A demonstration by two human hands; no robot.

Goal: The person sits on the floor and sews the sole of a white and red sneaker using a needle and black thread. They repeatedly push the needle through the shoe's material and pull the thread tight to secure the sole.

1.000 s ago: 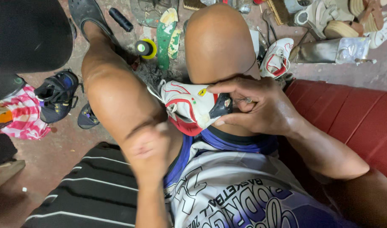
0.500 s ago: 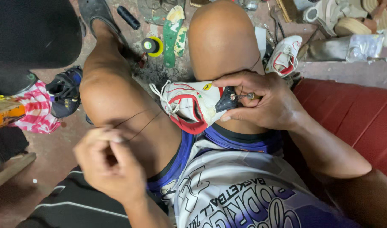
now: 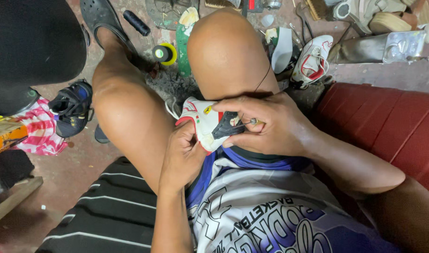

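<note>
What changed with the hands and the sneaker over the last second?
The left hand, which had been drawn out toward the lower left pulling thread, came back in and now presses against the white and red sneaker. The right hand stayed gripping the sneaker between the knees, pinching a thin metal tool.

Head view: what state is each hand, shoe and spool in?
White and red sneaker: wedged between the knees, gripped by both hands.
Left hand: closed on the sneaker's edge.
Right hand: pinching a thin metal needle.
Second white sneaker: lying on floor.
Black thread spool: lying flat.
</note>
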